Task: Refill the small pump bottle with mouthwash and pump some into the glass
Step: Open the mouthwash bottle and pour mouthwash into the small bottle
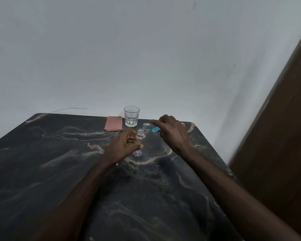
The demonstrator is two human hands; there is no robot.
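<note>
My right hand (170, 132) holds a clear mouthwash bottle (150, 127) with blue liquid, tipped on its side, its open neck pointing left. Just below that neck stands the small clear pump bottle (140, 134), its mouth open. My left hand (127, 145) wraps around the small bottle's body, thumb out to the right. An empty faceted glass (131, 116) stands at the far edge of the dark marble table (59, 171), behind both bottles. I cannot tell whether liquid is flowing.
A folded pink cloth (113, 125) lies left of the glass. A small clear round piece (137, 153) sits on the table just below my left thumb. A white wall rises behind the table; a brown wooden panel (281, 136) stands at the right.
</note>
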